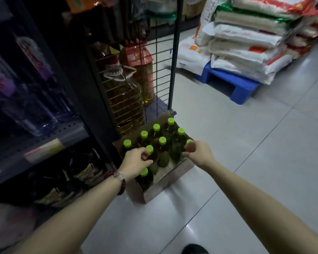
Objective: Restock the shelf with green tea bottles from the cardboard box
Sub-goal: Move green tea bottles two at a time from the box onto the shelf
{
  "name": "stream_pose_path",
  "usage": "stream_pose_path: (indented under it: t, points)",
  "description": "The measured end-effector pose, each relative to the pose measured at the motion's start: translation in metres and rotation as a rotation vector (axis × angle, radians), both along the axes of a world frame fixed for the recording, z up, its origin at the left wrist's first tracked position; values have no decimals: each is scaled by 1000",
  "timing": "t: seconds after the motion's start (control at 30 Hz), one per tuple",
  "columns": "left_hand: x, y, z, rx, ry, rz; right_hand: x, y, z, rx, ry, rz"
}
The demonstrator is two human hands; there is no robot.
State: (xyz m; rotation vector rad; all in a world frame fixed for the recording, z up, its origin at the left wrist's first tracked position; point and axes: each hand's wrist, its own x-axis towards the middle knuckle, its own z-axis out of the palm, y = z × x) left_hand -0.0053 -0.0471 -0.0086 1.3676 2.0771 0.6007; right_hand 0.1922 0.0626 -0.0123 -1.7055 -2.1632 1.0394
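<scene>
We see a plain brown cardboard box, matt outside, its inner wall catching a dull sheen. The green tea bottles inside look like clear, glossy plastic, with smooth bright-green plastic caps. The floor tiles are pale, polished and reflective. Beside the box, a dark metal wire rack holds glossy clear-plastic oil jugs. The pallet is smooth blue plastic; the rice sacks on it look like shiny woven plastic. On one wrist we see a glossy beaded bracelet.
</scene>
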Motion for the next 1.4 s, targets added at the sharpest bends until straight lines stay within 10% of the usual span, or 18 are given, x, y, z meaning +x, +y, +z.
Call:
stream_pose_path:
  t: [0.43, 1.4]
  points:
    - [-2, -18, -62, 54, 84, 33, 2, 16, -54, 111, 246, -312]
    - [33, 11, -97, 232, -279, 337, -3, 49, -101, 66, 395, -254]
